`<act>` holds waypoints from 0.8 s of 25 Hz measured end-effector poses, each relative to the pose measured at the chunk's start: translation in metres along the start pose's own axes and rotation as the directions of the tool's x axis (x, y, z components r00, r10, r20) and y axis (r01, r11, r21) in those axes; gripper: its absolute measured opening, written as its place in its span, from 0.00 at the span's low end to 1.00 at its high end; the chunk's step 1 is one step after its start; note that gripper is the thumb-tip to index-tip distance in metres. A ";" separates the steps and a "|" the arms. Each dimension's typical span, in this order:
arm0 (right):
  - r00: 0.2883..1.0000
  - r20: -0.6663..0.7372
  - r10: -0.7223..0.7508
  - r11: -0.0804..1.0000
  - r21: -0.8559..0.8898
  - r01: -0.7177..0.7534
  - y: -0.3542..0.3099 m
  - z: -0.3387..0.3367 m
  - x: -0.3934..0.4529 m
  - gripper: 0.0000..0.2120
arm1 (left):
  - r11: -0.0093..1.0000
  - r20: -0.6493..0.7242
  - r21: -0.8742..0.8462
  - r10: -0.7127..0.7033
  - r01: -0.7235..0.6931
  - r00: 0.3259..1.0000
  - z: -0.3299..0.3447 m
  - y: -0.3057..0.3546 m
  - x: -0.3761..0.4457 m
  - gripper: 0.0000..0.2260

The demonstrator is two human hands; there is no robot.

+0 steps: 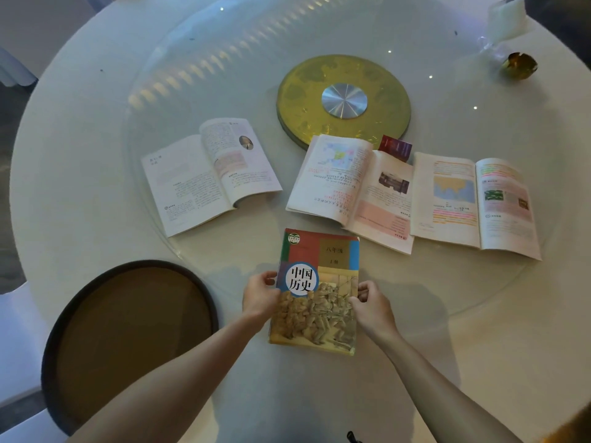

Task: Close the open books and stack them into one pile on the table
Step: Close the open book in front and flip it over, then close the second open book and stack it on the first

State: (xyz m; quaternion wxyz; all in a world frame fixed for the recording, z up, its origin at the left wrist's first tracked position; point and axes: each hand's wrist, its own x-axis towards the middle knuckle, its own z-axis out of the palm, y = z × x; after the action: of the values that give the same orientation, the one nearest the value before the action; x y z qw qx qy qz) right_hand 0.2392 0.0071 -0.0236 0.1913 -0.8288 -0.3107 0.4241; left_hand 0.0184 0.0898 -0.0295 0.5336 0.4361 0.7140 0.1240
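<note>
Both hands, left hand (260, 294) and right hand (371, 302), pinch the closed book (315, 292) by its sides. Three open books (351, 190) overlap, so pulling one might drag another.

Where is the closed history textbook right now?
In the head view, the closed textbook lies on the table's near edge, held between the left hand and right hand, right of the round tray.

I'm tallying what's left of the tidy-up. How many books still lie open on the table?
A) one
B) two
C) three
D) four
C: three lie open beyond the hands, the left open book, the middle open book and the right open book, while the closed book with the illustrated cover sits between the left hand and right hand.
</note>
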 end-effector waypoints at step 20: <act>0.947 0.180 -0.266 0.962 0.114 0.249 -0.246 0.091 0.113 0.28 | 0.973 -0.502 -0.199 -0.201 0.114 0.841 -0.187 0.022 0.130 0.24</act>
State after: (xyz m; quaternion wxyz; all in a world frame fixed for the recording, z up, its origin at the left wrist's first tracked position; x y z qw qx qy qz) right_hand 0.1280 0.2692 0.0014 0.2511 -0.7266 -0.4139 0.4875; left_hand -0.1400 0.2548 -0.0258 0.3631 0.2815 0.8524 0.2496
